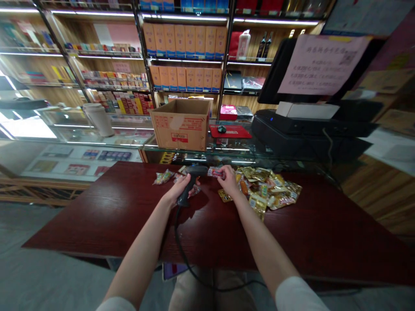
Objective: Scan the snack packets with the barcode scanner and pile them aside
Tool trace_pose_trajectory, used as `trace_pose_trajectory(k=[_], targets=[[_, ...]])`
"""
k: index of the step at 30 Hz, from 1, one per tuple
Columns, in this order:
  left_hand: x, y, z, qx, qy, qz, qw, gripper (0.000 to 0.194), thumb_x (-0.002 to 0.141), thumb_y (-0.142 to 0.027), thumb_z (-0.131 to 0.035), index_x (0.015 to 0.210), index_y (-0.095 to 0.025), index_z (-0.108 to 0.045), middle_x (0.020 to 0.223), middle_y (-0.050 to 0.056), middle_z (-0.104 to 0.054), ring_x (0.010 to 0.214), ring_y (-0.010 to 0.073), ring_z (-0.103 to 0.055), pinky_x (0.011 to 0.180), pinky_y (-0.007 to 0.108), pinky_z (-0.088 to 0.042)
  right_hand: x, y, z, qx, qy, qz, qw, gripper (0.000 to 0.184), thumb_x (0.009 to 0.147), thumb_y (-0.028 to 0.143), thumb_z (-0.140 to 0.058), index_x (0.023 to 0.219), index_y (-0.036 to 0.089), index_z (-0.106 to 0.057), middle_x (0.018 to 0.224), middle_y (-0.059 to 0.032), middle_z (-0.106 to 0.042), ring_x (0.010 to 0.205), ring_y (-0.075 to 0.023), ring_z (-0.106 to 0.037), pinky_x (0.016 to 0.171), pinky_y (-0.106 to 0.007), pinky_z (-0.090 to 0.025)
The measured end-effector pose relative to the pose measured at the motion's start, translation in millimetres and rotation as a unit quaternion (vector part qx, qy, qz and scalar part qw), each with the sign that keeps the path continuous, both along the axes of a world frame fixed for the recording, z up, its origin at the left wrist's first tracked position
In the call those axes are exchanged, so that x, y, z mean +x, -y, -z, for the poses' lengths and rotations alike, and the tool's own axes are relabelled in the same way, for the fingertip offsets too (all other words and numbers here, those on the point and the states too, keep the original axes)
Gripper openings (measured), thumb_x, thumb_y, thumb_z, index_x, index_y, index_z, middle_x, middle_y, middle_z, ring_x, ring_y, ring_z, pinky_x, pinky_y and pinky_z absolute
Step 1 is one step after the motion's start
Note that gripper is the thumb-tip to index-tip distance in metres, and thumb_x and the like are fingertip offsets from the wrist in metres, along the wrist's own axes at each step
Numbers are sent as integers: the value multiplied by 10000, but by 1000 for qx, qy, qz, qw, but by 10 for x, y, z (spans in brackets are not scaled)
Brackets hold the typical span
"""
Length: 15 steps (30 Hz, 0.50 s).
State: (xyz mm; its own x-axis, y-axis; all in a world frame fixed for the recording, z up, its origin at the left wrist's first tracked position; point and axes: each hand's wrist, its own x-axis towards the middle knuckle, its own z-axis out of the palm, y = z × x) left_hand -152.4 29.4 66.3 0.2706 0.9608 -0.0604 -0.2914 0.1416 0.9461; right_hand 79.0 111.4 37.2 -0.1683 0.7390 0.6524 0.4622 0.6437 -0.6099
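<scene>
My left hand point(179, 188) is wrapped round the grip of a black barcode scanner point(193, 172), whose head points right. Pinched in my right hand point(229, 181) is a small snack packet point(214, 172) with red and clear wrapping, held just in front of the scanner's head. Right of my right hand lies a heap of gold and clear snack packets point(262, 185). A few clear packets point(163, 176) rest to the left of the scanner, some partly hidden behind it and my left hand. From the scanner's grip, a black cable point(178, 237) runs down over the table's front edge.
An open cardboard box point(181, 127) stands on the glass counter behind the dark red table point(97, 207). A mouse point(221, 129) sits on a red mat right of it. Further right are a monitor point(275, 73) and a black cash drawer point(308, 134). Stocked shelves line the back.
</scene>
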Motion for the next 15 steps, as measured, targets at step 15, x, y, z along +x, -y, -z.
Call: trace_pose_trajectory(k=[15], targets=[[-133, -128, 121, -4, -5, -51, 999, 708, 762, -753, -610, 958, -75, -672, 456, -16, -479, 408, 107, -471, 418, 218, -363, 274, -85, -17, -35, 9, 129, 991, 219, 754, 143, -547, 961, 213, -529, 1123, -120, -481, 1025, -258, -546, 979, -436, -442]])
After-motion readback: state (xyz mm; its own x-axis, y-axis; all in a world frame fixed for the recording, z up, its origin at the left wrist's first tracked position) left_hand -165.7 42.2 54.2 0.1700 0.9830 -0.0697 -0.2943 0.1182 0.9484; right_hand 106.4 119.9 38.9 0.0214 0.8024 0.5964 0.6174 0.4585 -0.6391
